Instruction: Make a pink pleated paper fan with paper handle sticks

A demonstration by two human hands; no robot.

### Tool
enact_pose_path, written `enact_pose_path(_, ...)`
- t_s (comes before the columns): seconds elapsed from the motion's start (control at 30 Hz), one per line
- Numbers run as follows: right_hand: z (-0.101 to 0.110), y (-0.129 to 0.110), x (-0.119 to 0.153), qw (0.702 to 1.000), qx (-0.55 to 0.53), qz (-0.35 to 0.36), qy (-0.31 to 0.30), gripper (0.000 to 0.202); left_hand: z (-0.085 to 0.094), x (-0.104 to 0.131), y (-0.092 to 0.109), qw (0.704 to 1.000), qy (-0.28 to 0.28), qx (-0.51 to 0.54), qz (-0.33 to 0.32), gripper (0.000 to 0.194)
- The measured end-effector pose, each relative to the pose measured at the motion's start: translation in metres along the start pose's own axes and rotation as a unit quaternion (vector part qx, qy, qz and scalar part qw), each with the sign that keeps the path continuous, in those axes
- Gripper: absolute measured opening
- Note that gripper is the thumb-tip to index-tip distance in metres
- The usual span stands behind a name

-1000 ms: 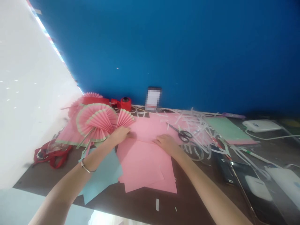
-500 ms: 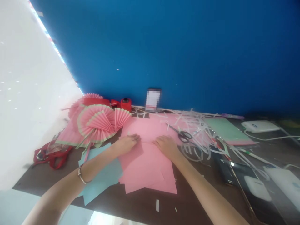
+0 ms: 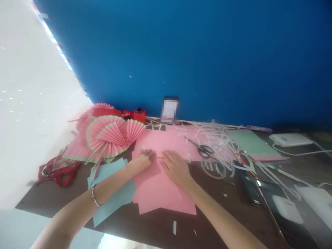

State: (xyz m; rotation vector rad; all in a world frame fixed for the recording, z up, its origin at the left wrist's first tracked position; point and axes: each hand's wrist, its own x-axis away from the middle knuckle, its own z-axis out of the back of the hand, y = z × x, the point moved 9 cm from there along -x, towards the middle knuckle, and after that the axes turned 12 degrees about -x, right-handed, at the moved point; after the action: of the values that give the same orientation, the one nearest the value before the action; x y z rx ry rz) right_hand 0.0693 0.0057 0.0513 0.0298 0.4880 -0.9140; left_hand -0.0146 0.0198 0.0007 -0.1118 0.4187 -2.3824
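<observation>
Though near scissors [image 3: 204,151], right hand [image 3: 176,169] on paper [image 3: 159,193].

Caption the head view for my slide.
Left hand and right hand on pink paper, between pleated fans and dark-handled scissors.

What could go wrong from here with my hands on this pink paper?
The pink paper lies in uneven layers, so it might slip under the left hand and right hand. The scissors lie to the right, beside loose strips; a sideways sweep could knock them. The left forearm crosses the blue paper and might drag it.
</observation>
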Motion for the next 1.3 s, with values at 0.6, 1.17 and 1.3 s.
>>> enact_pose_path(0.6, -0.033, 0.000, 0.025, 0.988, -0.067, -0.067, -0.120, 0.066, 0.014, 0.015, 0.001, 0.990, 0.057, 0.121, 0.040, 0.052)
enact_pose_path(1.17, -0.014, 0.026, 0.061, 0.989, 0.023, -0.109, -0.097, 0.072, 0.015, 0.021, -0.002, 0.991, 0.051, 0.097, 0.079, 0.049)
enact_pose_path(1.3, -0.014, 0.031, 0.067, 0.987, 0.023, -0.126, -0.099, 0.071, 0.015, 0.023, -0.006, 0.989, 0.052, 0.102, 0.094, 0.048)
